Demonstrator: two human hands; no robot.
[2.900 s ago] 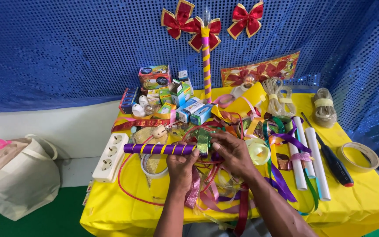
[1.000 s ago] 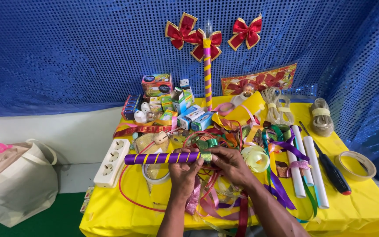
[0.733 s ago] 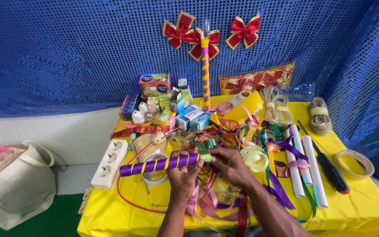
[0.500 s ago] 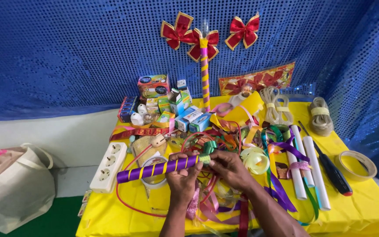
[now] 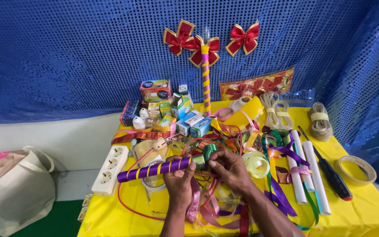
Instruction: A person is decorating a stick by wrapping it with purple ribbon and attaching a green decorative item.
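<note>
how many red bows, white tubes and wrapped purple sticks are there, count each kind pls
Red bows on the blue backdrop: 3
White tubes on the yellow table: 2
Purple sticks with yellow stripes: 2, one upright, one held in the left hand and right hand
Total: 7

Pretty bright, even light is falling from above, so the yellow counter is showing only soft shadows. The blue sequin backdrop is glinting all over. Everything's looking sharp, with wide-angle bending creeping in at the edges.
</note>
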